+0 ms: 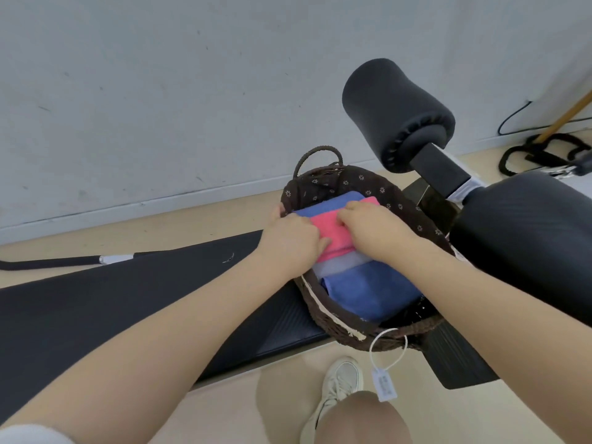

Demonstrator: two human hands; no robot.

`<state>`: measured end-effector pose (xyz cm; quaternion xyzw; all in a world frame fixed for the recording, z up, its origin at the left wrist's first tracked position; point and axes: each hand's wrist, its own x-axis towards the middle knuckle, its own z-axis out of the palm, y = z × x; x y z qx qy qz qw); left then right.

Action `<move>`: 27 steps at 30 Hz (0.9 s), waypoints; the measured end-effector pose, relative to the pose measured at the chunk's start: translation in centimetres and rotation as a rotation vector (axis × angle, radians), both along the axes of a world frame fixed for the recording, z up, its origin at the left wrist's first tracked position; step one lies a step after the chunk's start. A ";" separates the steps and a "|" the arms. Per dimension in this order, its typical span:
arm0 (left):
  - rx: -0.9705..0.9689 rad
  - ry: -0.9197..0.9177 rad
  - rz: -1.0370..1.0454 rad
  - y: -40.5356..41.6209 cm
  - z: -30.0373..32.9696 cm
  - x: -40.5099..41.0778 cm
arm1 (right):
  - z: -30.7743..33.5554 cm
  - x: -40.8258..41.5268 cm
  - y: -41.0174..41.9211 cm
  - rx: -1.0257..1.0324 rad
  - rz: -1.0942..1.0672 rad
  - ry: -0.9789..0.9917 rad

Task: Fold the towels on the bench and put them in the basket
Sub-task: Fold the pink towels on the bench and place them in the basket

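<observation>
A: Pink towel (333, 233), folded, is seen on top of the stack inside the wicker basket (339, 328). It is pressed down by both hands: the left hand (293, 240) with fingers curled at its left edge, the right hand (373, 225) with fingers bent onto its top. Whether it is pinched or only pushed cannot be told.

B: Risk noted: if the hands are drawn out carelessly, the fold may be dragged open. Blue towels (371, 290) beneath could be shifted too.

A: The basket is set on the black padded bench (134, 293), partly over its near edge, so it might be tipped by hard pressing.

B: Beige floor (243, 408), a grey wall (192, 91), a foam roller pad (397, 113) and black straps (544, 152) are recorded beyond.
</observation>
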<state>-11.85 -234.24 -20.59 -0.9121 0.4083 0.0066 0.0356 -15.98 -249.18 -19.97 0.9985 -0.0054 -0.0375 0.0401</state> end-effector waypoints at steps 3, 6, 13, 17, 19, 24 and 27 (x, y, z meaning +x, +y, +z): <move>0.065 0.112 -0.047 1.7 0.0 0.0 | -0.2 -0.2 -0.7 0.107 -0.019 0.195; 0.101 0.134 -0.080 2.0 -0.3 0.0 | -0.5 -1.3 -1.6 0.058 0.012 0.358; 0.118 0.229 -0.096 2.1 0.6 0.3 | 1.9 -1.5 0.3 0.161 -0.159 0.410; -0.261 0.184 -0.080 6.2 1.3 -0.4 | 4.1 -1.0 3.0 0.172 -0.130 0.084; -0.353 0.156 -0.041 9.0 1.4 -1.0 | 4.9 -1.5 5.5 0.259 -0.053 -0.046; -0.332 0.254 0.155 15.6 0.1 -1.6 | 3.7 -1.9 13.4 0.399 0.089 -0.085; -0.381 0.299 0.265 20.1 -0.7 -0.9 | 2.2 -0.8 17.1 0.381 0.126 -0.008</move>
